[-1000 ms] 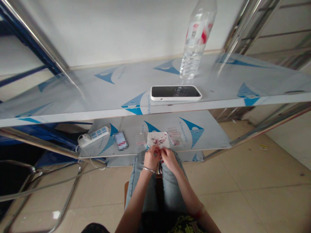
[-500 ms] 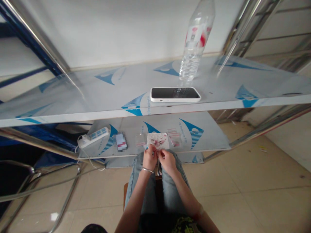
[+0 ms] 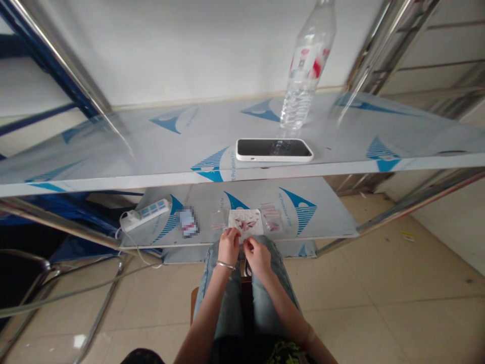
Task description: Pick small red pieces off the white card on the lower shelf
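A steel shelf (image 3: 113,167) carries a bottle (image 3: 305,76) and a phone (image 3: 275,149) on top. On its lower level lies a white sheet (image 3: 246,221) of small red pieces. Just before it, the left hand (image 3: 228,246) and right hand (image 3: 257,254) meet, fingers pinched; what they grip is too small to tell.

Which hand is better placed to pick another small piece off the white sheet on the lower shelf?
Left, probably. The left hand already has its fingertips at the near edge of the white sheet, while the right hand sits lower, over the knee.
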`<state>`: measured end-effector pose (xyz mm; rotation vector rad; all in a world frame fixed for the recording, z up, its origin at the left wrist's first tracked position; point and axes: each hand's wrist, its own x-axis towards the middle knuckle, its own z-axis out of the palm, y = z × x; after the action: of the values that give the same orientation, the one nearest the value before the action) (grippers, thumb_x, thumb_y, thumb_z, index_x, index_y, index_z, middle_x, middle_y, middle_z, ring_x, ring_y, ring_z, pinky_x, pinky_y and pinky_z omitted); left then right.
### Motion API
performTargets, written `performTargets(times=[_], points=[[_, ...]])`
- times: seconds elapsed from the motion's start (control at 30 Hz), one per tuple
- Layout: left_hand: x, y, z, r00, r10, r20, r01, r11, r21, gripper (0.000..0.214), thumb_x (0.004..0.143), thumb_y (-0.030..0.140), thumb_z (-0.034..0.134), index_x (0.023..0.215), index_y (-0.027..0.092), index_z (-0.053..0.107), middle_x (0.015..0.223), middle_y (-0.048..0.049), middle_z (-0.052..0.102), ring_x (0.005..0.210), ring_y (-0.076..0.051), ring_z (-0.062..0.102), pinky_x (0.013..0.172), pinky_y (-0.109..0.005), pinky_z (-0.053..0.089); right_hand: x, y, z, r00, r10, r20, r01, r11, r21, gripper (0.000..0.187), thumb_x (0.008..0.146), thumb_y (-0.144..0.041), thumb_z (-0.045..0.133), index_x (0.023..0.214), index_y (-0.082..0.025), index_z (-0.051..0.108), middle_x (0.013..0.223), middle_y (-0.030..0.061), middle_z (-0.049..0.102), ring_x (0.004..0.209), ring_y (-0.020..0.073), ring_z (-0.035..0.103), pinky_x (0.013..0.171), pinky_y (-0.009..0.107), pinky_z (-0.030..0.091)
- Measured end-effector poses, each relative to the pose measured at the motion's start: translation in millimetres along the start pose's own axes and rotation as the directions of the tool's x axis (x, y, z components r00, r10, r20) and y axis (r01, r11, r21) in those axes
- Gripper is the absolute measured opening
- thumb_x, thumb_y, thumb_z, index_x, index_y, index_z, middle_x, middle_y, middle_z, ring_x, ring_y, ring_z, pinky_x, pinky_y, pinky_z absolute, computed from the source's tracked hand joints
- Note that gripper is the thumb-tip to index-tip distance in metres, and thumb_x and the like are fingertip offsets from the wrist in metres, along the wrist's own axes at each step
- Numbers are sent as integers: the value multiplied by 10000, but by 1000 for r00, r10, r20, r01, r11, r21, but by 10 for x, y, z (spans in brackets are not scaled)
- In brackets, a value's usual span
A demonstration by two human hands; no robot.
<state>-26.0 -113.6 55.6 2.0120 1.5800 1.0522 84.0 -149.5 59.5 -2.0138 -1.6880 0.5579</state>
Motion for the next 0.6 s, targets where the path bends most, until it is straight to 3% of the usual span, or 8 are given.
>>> performTargets(times=[0.13,0.27,0.43,0.5,0.6], points=[[-28,-29,24,991,85,106,-78,995,-63,254,797,38,456,791,182,665,835,-54,637,822,-161,598,784,-269,478,22,43,22,999,-6,-36,7,1000,15,221,907,-294,478,878,-208,679,752,51,718,665,178,650,545,230,333],[-56,-105,88,989,41,145,-34,998,-54,212,815,134,558,963,198,694,1019,-88,671,963,-200,624,883,-336,497,25,80,16,998,-19,-53,18,1000,-15,213,900,-292,483,846,-207,671,765,55,714,672,185,643,547,237,326],[-63,-109,120,990,-27,141,33,999,-40,310,782,139,626,1075,230,670,1273,-103,599,1143,-239,586,984,-404,469,-22,111,44,996,-16,-93,15,1000,-11,222,904,-286,466,803,-203,645,769,59,702,697,182,641,571,234,353],[-63,-92,109,991,-24,130,34,997,-68,361,778,129,628,1121,237,651,1283,-96,596,1157,-234,581,994,-406,467,-36,115,66,994,15,-111,-8,998,65,228,898,-309,462,800,-196,633,764,63,695,695,188,641,585,243,380],[-52,-76,62,995,23,102,-8,990,-139,422,775,125,632,1181,238,622,1257,-85,617,1163,-213,579,1013,-390,456,-18,106,92,983,76,-169,-7,926,377,284,893,-415,449,922,-187,617,828,66,690,674,179,638,595,260,440]])
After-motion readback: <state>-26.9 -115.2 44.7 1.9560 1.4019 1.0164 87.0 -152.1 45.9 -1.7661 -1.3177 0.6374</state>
